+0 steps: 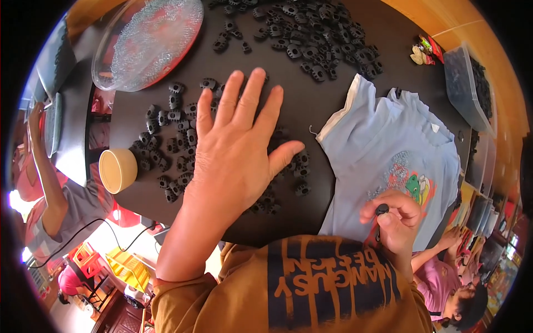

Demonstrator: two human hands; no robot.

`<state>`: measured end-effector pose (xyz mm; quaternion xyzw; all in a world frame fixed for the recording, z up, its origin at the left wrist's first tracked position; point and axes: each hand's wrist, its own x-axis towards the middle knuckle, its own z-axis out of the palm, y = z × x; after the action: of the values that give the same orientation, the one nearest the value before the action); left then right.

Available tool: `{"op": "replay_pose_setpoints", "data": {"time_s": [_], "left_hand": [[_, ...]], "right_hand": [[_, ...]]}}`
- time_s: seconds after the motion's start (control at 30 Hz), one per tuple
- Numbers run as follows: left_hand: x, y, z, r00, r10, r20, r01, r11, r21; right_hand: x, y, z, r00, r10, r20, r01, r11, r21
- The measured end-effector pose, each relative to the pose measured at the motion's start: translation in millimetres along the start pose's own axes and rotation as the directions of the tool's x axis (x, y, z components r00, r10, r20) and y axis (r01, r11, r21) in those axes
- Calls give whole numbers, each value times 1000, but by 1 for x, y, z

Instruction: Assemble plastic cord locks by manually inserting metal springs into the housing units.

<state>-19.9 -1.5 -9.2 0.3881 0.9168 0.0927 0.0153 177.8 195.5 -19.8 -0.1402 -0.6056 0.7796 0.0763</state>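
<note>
My left hand point(233, 147) is stretched flat with fingers spread, palm down over a scatter of small black toothed plastic pieces point(183, 125) that look like parts of claw hair clips. Nothing shows in its grasp; whether the palm rests on the pieces is hidden. At the right, my right hand point(398, 219) is closed, thumb against fingers, around a small black piece point(382, 209) whose kind I cannot make out. That hand is over a light blue T-shirt point(366, 150) spread on the dark table point(255, 83). Small metal springs point(393, 172) lie on the shirt's print.
A round clear tray point(102, 66) full of springs stands far left, a beige cup point(117, 171) nearer. A large heap of black pieces point(316, 39) lies at the back. Snack packets point(426, 50) and plastic bins point(463, 83) are at right. Other people sit at both sides.
</note>
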Motion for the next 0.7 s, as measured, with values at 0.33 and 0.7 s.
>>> {"op": "replay_pose_setpoints", "data": {"time_s": [0.33,0.7], "left_hand": [[-19,-1,-18,990,50,130,-31,989,-144],[-12,-30,-19,997,-50,52,50,999,10]], "right_hand": [[1,-2,0,999,33,5,-33,999,-12],[3,-4,1,999,45,17,-46,998,39]]}}
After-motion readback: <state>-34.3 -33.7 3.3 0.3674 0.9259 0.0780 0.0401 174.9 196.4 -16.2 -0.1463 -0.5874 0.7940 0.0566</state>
